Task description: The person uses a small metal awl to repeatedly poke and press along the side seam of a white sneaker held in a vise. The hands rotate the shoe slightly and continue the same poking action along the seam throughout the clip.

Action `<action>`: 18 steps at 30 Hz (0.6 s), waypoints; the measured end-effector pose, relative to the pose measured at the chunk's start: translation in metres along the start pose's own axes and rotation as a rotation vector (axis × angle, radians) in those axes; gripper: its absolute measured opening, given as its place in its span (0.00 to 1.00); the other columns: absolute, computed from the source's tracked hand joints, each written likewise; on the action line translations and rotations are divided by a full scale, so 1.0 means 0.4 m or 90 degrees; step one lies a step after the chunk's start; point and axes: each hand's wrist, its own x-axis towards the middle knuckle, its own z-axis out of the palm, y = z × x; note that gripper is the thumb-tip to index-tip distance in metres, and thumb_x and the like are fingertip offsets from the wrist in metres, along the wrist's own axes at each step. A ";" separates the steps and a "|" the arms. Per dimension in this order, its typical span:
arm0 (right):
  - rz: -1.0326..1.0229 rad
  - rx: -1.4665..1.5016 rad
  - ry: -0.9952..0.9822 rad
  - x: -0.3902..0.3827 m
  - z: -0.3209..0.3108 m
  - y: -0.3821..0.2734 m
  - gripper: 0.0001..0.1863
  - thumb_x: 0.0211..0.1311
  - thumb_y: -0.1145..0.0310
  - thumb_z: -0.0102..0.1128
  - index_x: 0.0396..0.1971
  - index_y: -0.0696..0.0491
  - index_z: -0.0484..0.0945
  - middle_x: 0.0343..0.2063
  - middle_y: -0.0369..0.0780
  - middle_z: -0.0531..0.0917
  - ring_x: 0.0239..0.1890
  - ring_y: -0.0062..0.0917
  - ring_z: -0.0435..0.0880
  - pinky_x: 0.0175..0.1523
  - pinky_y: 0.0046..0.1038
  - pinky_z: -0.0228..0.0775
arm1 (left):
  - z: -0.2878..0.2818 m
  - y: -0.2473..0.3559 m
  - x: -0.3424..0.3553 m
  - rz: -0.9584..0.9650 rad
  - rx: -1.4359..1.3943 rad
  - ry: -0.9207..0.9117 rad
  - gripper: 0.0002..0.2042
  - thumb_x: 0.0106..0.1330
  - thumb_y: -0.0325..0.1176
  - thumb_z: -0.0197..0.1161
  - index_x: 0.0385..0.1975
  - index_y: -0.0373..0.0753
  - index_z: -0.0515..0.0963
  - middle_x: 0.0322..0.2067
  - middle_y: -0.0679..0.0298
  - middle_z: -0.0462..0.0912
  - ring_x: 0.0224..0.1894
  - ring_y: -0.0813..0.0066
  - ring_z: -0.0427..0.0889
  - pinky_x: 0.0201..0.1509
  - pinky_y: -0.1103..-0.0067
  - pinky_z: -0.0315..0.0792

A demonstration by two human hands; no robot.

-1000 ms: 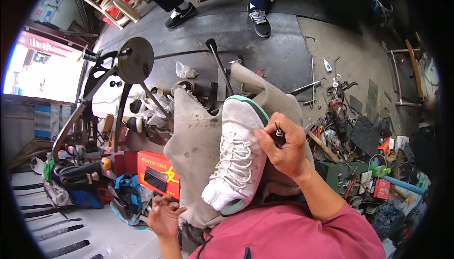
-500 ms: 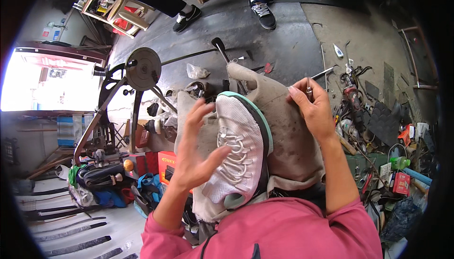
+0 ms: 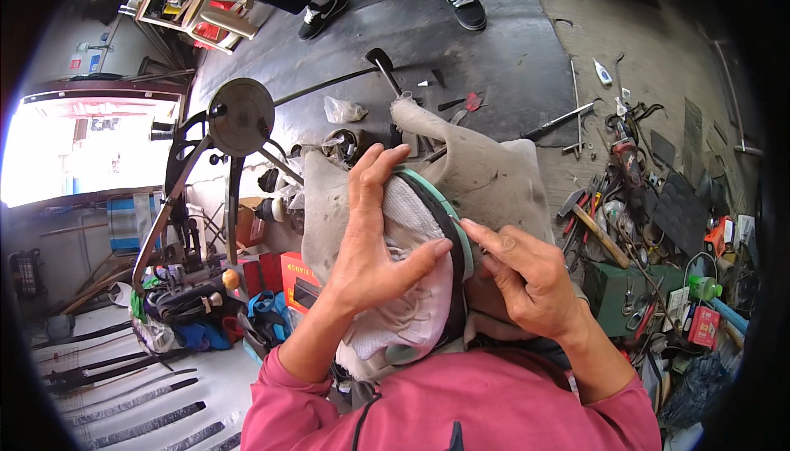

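A white lace-up sneaker with a mint-green and black sole edge lies on a grey-brown cloth over my lap, its toe pointing away. My left hand grips it, fingers over the toe's left side and thumb stretched across the upper to the sole edge. Part of the laces is hidden under that hand. My right hand is closed against the sole's right side, thumb and curled fingers together, index fingertip at the green edge. Whatever it pinches is too small or hidden to make out.
A hand-cranked machine with a round wheel stands at left. A black-handled tool lies beyond the cloth. At right are a hammer, a green box and scattered tools. Another person's shoes are ahead on the floor.
My left hand, raised and blurred over the shoe before, now grips it. My right hand has moved left and nearer, from the cloth's right side to the sole. A small metal piece seen in it no longer shows.
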 end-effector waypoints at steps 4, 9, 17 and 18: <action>0.006 0.000 -0.025 0.011 -0.008 0.005 0.33 0.63 0.85 0.59 0.69 0.53 0.77 0.28 0.44 0.76 0.28 0.37 0.78 0.37 0.35 0.73 | 0.001 0.000 0.004 0.002 -0.010 -0.003 0.50 0.51 0.37 0.79 0.77 0.40 0.59 0.75 0.40 0.55 0.79 0.43 0.55 0.81 0.57 0.54; 0.017 -0.012 -0.039 0.010 -0.014 -0.001 0.33 0.61 0.85 0.59 0.68 0.53 0.79 0.28 0.43 0.76 0.28 0.36 0.78 0.36 0.35 0.73 | 0.000 0.002 0.004 0.001 -0.017 -0.008 0.50 0.52 0.37 0.79 0.77 0.41 0.59 0.75 0.40 0.55 0.79 0.42 0.54 0.81 0.57 0.54; 0.025 -0.087 -0.128 0.055 -0.065 -0.034 0.29 0.63 0.83 0.61 0.65 0.52 0.82 0.26 0.44 0.78 0.26 0.38 0.80 0.35 0.35 0.73 | 0.000 0.000 0.002 0.028 0.003 -0.015 0.50 0.54 0.37 0.79 0.78 0.42 0.58 0.75 0.40 0.53 0.79 0.40 0.53 0.80 0.56 0.55; 0.019 -0.111 -0.156 0.074 -0.082 -0.043 0.27 0.64 0.82 0.62 0.64 0.52 0.82 0.26 0.44 0.78 0.26 0.36 0.79 0.34 0.33 0.72 | 0.000 0.001 0.002 0.027 0.004 -0.016 0.50 0.55 0.38 0.79 0.78 0.43 0.57 0.75 0.40 0.53 0.79 0.38 0.53 0.80 0.55 0.56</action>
